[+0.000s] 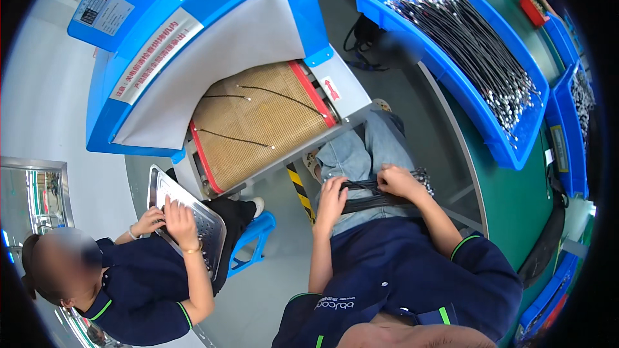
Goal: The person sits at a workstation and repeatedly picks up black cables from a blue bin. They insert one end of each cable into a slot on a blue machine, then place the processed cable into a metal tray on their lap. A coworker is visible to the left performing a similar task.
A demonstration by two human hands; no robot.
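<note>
Black cables [374, 202] with silvery end fittings lie in bundles across my lap, over light blue jeans. My left hand [331, 200] is closed round the left end of the upper bundle [361, 185]. Farther right, my right hand [398, 182] is closed on the same bundle, its fingers bent over the strands. Silvery fittings [423, 179] poke out beyond my right hand. The fittings at the left end are mostly hidden by my left fingers.
Ahead, a blue machine [225, 19] has a mesh conveyor belt [251, 122] carrying several black cables. A blue bin [451, 58] full of cables stands on the green table [509, 206] at right. At left, a co-worker handles a metal tray [216, 219] beside a blue stool [255, 238].
</note>
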